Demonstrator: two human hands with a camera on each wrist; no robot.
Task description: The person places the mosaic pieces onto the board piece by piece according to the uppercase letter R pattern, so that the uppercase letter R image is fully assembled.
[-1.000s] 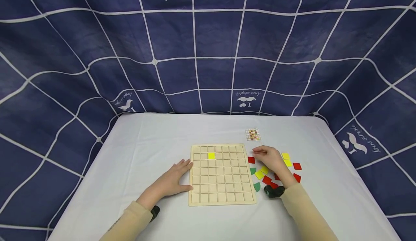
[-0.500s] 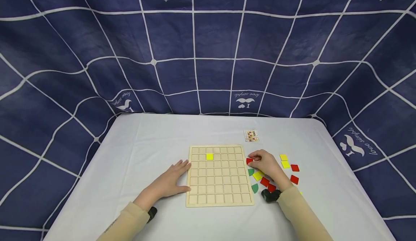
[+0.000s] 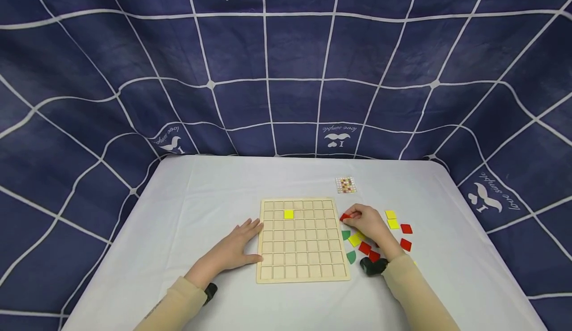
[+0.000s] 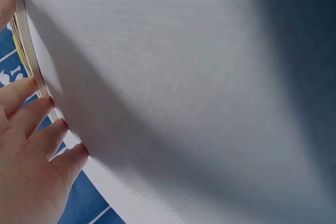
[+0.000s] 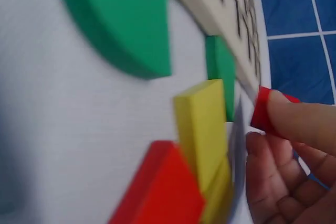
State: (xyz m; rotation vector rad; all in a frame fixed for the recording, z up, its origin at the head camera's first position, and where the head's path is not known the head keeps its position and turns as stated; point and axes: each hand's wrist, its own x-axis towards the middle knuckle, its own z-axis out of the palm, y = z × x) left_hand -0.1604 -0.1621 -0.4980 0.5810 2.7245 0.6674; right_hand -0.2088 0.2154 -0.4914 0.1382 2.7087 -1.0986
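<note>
The right hand (image 3: 367,223), hovering a second ago, is now pinching the red tile (image 5: 261,110) between thumb and fingers, so this piece is seemingly becoming free to move. It is tilting just beyond the grid board (image 3: 297,246), at two o'clock from its centre, showing bright red. The left hand (image 3: 234,247) is resting, fingers spread, against the board's nine o'clock edge.

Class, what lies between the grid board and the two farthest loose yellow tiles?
In the head view, the right hand, pinching a red tile, sits between the grid board and those yellow tiles.
</note>
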